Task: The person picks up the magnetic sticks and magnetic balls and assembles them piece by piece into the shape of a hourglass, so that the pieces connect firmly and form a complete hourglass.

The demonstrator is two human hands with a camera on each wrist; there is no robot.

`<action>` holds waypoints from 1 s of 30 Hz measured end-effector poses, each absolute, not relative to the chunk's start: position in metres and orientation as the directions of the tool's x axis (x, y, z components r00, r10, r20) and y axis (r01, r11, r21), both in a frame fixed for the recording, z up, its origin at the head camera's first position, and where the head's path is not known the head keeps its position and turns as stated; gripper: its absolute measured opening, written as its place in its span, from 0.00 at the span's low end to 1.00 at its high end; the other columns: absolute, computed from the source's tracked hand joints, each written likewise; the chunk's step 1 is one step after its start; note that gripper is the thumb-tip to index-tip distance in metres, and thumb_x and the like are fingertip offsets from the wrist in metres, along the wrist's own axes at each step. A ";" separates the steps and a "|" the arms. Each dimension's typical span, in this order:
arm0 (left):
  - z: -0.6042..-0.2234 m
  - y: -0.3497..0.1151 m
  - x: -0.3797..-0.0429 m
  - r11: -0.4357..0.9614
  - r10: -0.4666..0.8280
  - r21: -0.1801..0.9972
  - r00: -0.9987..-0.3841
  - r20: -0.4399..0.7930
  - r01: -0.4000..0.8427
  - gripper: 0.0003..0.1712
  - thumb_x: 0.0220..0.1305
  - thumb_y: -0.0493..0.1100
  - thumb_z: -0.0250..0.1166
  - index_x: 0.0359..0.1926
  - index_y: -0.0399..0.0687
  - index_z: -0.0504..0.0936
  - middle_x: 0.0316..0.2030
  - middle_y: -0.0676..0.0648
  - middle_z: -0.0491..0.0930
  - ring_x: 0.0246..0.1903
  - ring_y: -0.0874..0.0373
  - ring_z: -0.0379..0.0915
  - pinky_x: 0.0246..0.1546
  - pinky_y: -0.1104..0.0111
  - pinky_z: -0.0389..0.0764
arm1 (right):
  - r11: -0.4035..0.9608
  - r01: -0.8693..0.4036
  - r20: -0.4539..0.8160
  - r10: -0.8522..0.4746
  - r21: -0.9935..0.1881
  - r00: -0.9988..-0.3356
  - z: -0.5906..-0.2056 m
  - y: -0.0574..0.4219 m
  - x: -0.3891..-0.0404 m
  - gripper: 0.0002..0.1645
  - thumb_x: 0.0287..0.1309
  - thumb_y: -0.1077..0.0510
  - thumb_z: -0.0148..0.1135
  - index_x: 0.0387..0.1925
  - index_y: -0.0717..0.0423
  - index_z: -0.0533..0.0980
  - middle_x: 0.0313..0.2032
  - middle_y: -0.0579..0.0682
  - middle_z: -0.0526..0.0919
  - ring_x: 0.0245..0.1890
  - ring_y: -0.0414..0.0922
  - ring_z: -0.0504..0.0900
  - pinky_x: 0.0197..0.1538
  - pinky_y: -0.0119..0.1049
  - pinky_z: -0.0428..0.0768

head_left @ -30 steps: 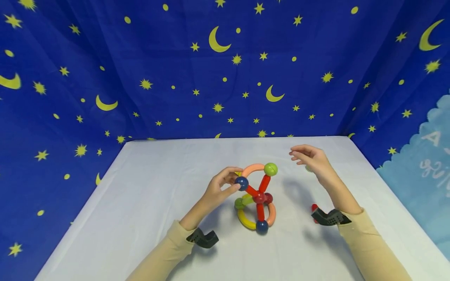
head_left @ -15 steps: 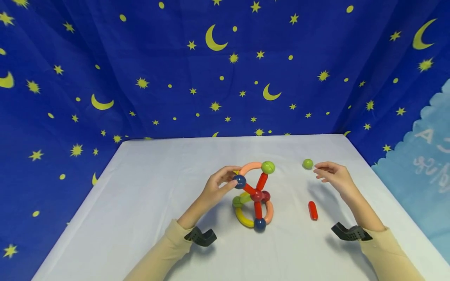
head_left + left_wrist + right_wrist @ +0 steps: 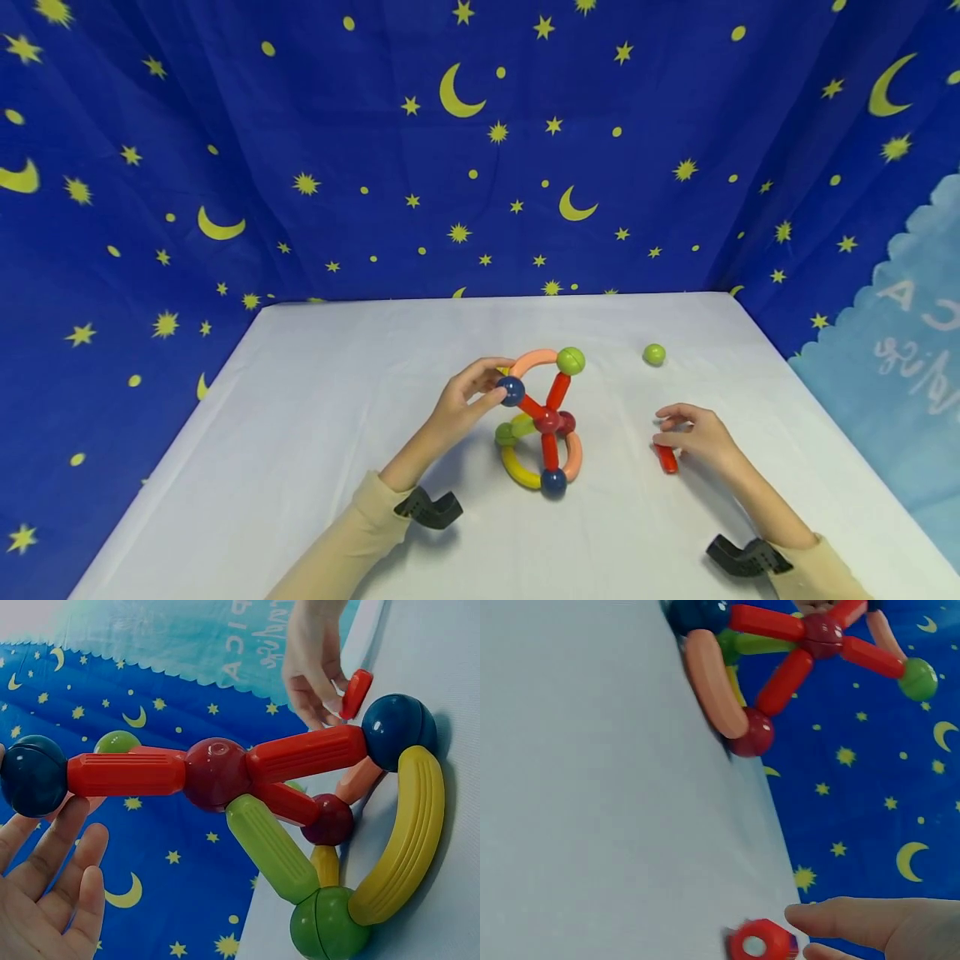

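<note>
A toy frame of coloured sticks and balls stands on the table, joined at a dark red ball (image 3: 548,420). My left hand (image 3: 461,402) holds a blue ball (image 3: 512,391) at its upper left, thumb in front and fingers behind. The frame's lower ring, with a yellow curved stick (image 3: 405,836) and a green ball (image 3: 330,922), rests on the cloth. My right hand (image 3: 697,435) is low over a loose red stick (image 3: 667,459), fingertips at its far end. In the right wrist view the stick's round end (image 3: 759,942) shows beside a fingertip; a firm grip is not visible.
A loose light green ball (image 3: 654,354) lies at the back right of the white-covered table (image 3: 337,358). A blue curtain (image 3: 390,150) with stars and moons rises behind and at the sides. A light blue printed panel (image 3: 900,333) hangs at the right.
My right hand has swung right past the light green ball, then come down and nearer to the loose red stick. My left hand and the frame have stayed in place.
</note>
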State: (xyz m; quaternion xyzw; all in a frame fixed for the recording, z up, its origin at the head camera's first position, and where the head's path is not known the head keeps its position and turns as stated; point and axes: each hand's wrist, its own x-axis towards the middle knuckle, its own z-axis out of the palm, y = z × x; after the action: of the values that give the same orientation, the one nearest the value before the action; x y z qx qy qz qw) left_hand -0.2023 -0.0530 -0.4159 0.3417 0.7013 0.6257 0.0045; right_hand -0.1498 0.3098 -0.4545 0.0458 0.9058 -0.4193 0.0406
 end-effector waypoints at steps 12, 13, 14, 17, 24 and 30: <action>-0.414 -0.054 -0.202 0.019 0.489 0.882 -0.774 0.403 0.471 0.22 0.64 0.39 0.56 0.59 0.37 0.71 0.42 0.34 0.78 0.40 0.67 0.71 0.49 0.70 0.75 | 0.600 0.103 -0.100 0.039 -0.794 -0.994 -0.454 0.303 -0.150 0.24 0.50 0.64 0.67 0.48 0.74 0.73 0.30 0.50 0.83 0.26 0.34 0.78 0.30 0.29 0.80; -0.414 -0.054 -0.202 0.023 0.490 0.883 -0.775 0.399 0.469 0.22 0.65 0.39 0.56 0.59 0.37 0.71 0.43 0.34 0.78 0.40 0.67 0.71 0.49 0.70 0.75 | 0.570 0.093 -0.092 0.030 -0.817 -0.995 -0.452 0.302 -0.150 0.25 0.51 0.65 0.66 0.49 0.75 0.73 0.30 0.48 0.83 0.26 0.33 0.78 0.31 0.29 0.80; -0.414 -0.055 -0.202 0.028 0.491 0.884 -0.777 0.395 0.467 0.22 0.65 0.39 0.56 0.59 0.37 0.71 0.43 0.35 0.79 0.40 0.67 0.71 0.49 0.70 0.75 | 0.535 0.079 -0.081 0.020 -0.841 -0.996 -0.449 0.300 -0.151 0.25 0.51 0.65 0.65 0.50 0.75 0.72 0.30 0.45 0.83 0.27 0.32 0.79 0.33 0.29 0.80; -0.413 -0.055 -0.201 0.037 0.499 0.886 -0.777 0.385 0.463 0.22 0.65 0.38 0.56 0.60 0.37 0.72 0.49 0.35 0.78 0.42 0.67 0.72 0.50 0.70 0.74 | 0.409 0.033 -0.039 -0.006 -0.912 -0.999 -0.435 0.290 -0.151 0.22 0.53 0.65 0.65 0.50 0.71 0.74 0.30 0.36 0.82 0.30 0.30 0.80 0.36 0.27 0.80; -0.412 -0.054 -0.201 0.018 0.513 0.883 -0.762 0.395 0.469 0.19 0.67 0.36 0.54 0.57 0.34 0.74 0.53 0.34 0.78 0.45 0.69 0.72 0.52 0.69 0.74 | 0.221 -0.073 0.069 -0.026 -0.973 -0.997 -0.404 0.245 -0.148 0.12 0.54 0.65 0.66 0.36 0.44 0.80 0.30 0.33 0.83 0.32 0.33 0.82 0.40 0.25 0.80; -0.413 -0.053 -0.201 0.002 0.513 0.884 -0.759 0.401 0.468 0.19 0.67 0.35 0.54 0.57 0.33 0.74 0.51 0.33 0.77 0.44 0.70 0.71 0.51 0.71 0.75 | 0.218 -0.154 0.153 -0.024 -0.964 -0.988 -0.394 0.213 -0.143 0.09 0.53 0.65 0.66 0.39 0.60 0.80 0.32 0.35 0.82 0.37 0.33 0.81 0.42 0.26 0.81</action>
State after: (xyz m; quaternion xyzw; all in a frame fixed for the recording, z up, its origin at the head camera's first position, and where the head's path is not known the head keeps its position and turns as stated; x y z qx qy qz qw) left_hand -0.2012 -0.0527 -0.4134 0.3468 0.7076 0.6154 0.0185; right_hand -0.1432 0.2134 -0.3940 -0.0573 0.7785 -0.6228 -0.0524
